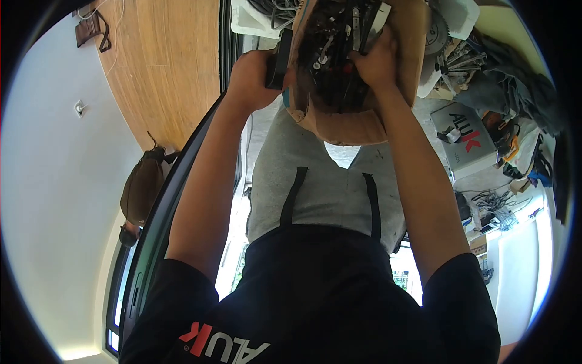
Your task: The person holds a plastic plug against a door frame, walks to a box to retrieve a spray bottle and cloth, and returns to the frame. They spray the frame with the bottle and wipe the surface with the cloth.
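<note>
A worn cardboard box [348,128] stands in front of my legs, filled with dark metal fittings and small hardware [327,60]. My left hand [250,84] is at the box's left side, closed around a black rectangular block [279,59]. Inside the box, at its right side, is my right hand [377,65], its thumb and fingers bent in among the parts. A long piece with a pale face [378,21] lies right by those fingers. What they grip is partly hidden by the hand.
To the left runs a dark door or window frame [188,155] beside a wooden floor [157,48]. On the right are a circular saw blade [435,35], a heap of metal pieces [464,64], a grey ALUK box [464,142] and tangled cables [494,203]. A brown bag [142,185] sits far left.
</note>
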Available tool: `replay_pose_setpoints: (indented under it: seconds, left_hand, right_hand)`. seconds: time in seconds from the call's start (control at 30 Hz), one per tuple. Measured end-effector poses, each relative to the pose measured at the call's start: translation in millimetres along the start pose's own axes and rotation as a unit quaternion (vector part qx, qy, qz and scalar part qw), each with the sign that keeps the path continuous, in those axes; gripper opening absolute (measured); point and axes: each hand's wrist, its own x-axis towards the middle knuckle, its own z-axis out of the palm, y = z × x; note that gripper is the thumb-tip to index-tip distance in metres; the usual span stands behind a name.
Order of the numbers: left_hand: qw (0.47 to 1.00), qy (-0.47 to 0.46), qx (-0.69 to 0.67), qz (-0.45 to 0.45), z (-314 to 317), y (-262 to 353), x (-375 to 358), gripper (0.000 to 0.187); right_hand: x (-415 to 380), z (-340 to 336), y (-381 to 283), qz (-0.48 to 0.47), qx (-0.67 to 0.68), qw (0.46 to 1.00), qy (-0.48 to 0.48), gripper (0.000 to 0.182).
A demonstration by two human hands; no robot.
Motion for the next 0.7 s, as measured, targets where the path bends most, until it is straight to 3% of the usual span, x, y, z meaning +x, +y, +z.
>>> replay_pose_setpoints:
  seconds: [0.1,0.17,0.23,0.33,0.47,0.53,0.7]
  left_hand:
    - [1.0,-0.006,-0.01,0.003,-1.5,1.7,-0.8,0.034]
    - [1.0,-0.002,-0.016,0.027,-0.3,-0.6,1.5,0.034]
    - [0.999,0.018,0.0,0.032,5.3,4.8,7.0,0.035]
    - [0.999,0.03,0.014,0.029,12.7,12.9,6.9,0.035]
    - [1.0,0.002,0.029,-0.005,8.3,23.7,5.2,0.034]
    - [0.999,0.018,0.043,0.022,9.0,22.6,5.6,0.033]
    - [0.998,0.018,0.05,0.036,14.4,25.3,8.3,0.032]
  right_hand:
    - [-12.6,-14.8,-24.5,-0.076,-0.16,0.979,0.097,0.078]
    - [-20.0,-15.5,-37.0,-0.191,-0.215,0.957,0.036,0.056]
    - [-25.2,-1.7,-37.9,-0.361,-0.201,0.899,-0.147,0.034]
    - [-24.7,45.0,-33.1,-0.306,-0.224,0.897,-0.226,0.022]
    - [-9.4,71.6,-19.3,-0.331,-0.297,0.876,-0.189,0.024]
    - [-8.3,69.2,-23.6,-0.365,-0.339,0.851,-0.167,0.023]
    - [-16.1,60.7,-39.9,-0.301,-0.352,0.86,-0.215,0.022]
